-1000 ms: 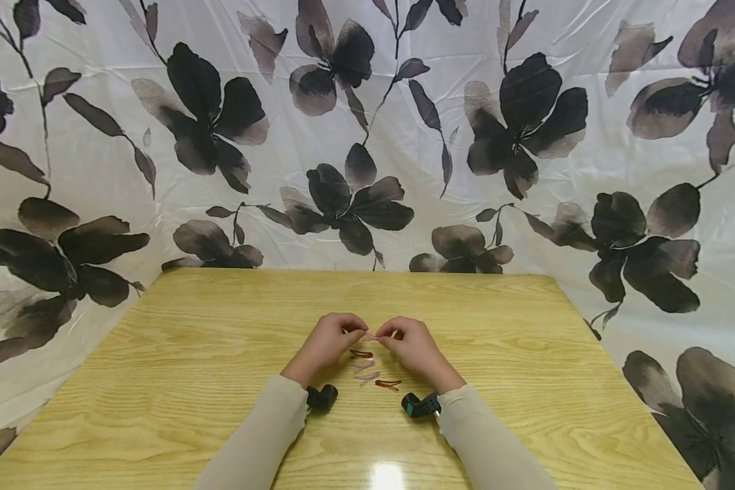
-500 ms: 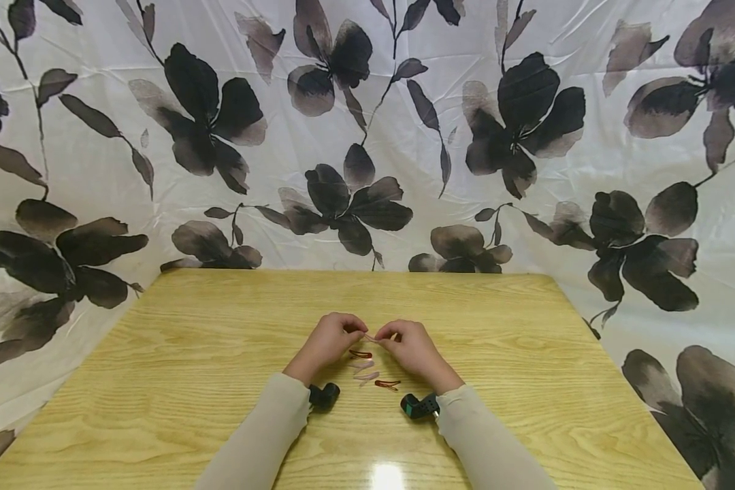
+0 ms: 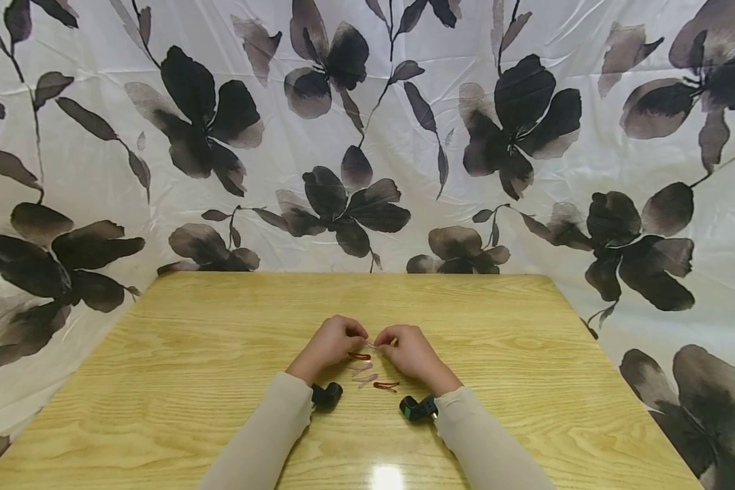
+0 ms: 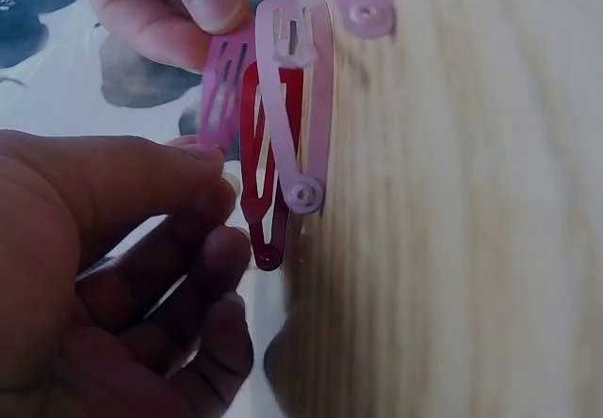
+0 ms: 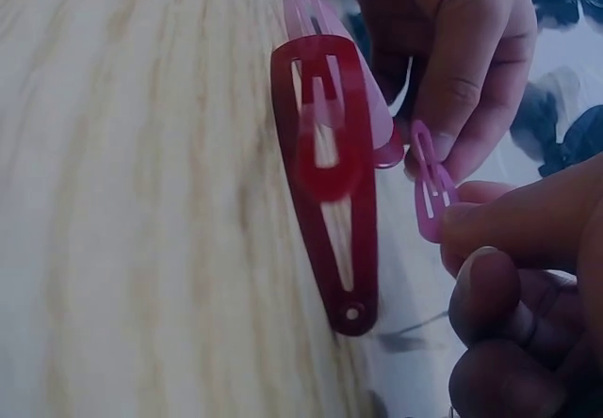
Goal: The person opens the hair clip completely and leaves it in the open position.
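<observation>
A small pink snap hair clip (image 4: 226, 88) spans the gap between my two hands. My left hand (image 3: 333, 344) pinches its narrow end between thumb and finger. At the other, wider end, the thumb and finger of my right hand (image 3: 409, 352) pinch it. Just below the hands, other clips lie on the table in a loose column: a red clip (image 3: 359, 356), two pale pink clips (image 3: 363, 367), and another red clip (image 3: 386, 386) nearest the body. In the right wrist view that nearest red clip (image 5: 363, 88) looks large and partly covers pink ones behind it.
The light wooden table (image 3: 220, 327) reaches back to a white cloth (image 3: 429, 204) printed with dark flowers. Black wrist cameras (image 3: 327, 397) sit inside both forearms, close to the lowest clips. A bright glare spot (image 3: 386, 476) shows near the front.
Both hands have come slightly nearer the body and closer to the row of clips, still pinching the pink clip. The head view has shifted a little. The clips on the table stay put.
</observation>
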Tool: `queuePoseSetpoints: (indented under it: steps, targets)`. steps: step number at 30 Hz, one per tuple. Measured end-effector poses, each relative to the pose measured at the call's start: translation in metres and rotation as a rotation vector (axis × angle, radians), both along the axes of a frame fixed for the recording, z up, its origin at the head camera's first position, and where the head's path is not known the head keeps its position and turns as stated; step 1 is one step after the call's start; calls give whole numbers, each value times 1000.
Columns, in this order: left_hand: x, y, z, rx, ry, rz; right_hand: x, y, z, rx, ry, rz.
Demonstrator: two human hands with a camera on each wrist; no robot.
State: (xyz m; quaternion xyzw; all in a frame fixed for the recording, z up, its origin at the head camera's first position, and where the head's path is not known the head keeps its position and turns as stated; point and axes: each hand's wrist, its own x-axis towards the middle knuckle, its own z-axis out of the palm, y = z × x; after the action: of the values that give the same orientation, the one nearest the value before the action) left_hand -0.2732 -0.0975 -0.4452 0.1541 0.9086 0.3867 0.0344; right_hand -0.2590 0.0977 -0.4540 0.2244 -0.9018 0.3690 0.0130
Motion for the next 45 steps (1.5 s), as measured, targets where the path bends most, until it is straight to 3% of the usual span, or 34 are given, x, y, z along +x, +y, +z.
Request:
queuePoseSetpoints:
  steps: [14, 45]
  targets:
    - [-4, 4, -3, -37, 6, -30, 1, -2, -1, 40, -22, 28]
    - [-5, 2, -4, -72, -14, -68, 2, -4, 2, 98, 49, -4]
